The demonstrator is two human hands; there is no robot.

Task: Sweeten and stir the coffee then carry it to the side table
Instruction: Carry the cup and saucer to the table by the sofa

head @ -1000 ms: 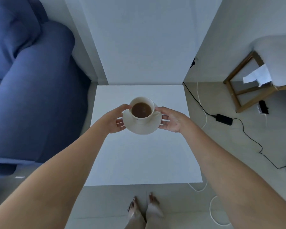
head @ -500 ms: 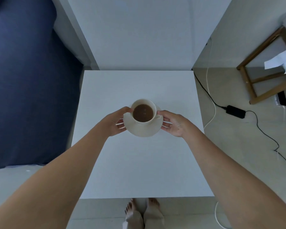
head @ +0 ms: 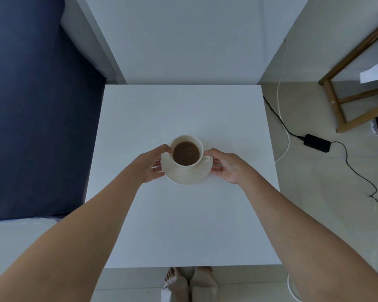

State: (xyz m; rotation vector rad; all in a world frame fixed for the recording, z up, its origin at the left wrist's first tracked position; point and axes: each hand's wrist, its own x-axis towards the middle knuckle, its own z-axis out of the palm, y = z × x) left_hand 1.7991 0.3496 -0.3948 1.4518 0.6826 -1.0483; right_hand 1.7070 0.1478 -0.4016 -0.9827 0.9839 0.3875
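Cup and saucer held over the middle of the table.

White table (head: 183, 225) spreads wide beneath the grip, blue sofa (head: 31, 105) off past the left hand. Saucer (head: 187, 175) gripped at both rims: left hand (head: 150, 164) clasps its left edge, thumb up against the cup (head: 186, 153); right hand (head: 225, 166) clasps the right edge by the handle. Brown coffee (head: 187, 153) sits level inside.

Both bare forearms stretched forward, converging toward centre. Left hand (head: 150, 165) cupped, thumb up top, fingers curled beneath, gripping saucer (head: 187, 173) on left edge. Right hand (head: 226, 165) mirrored, palm inward, fingers under right edge. Bare feet (head: 189, 284) together below.
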